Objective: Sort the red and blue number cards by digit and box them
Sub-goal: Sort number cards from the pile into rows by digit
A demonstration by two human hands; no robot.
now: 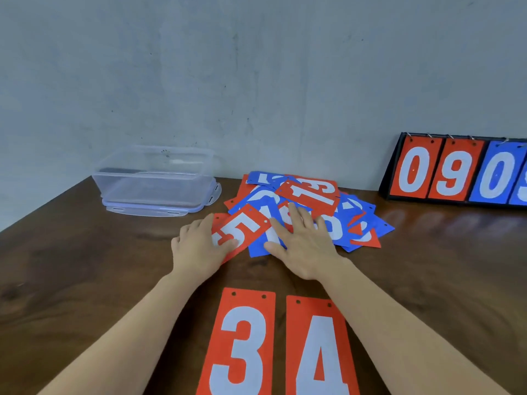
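The head view shows two sorted cards at 6 o'clock, the red 3 card (242, 337) and red 4 card (322, 352), with their long axes toward 12. At centre the left hand (196, 249) pinches a tilted red 5 card (242, 226), while the right hand (305, 246) lies with fingers spread on the mixed pile (350, 218). One clear box (154, 178) sits at 10 o'clock, and a scoreboard (456, 172) at 3 reads 0 9 0.

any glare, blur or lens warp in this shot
Head view: light is soft and even, only faint shadows beneath the card pile; the glossy table mirrors the scoreboard as a dim reddish sheen; the wide lens stretches the near red 3 card; digits are readable, no strong blur.
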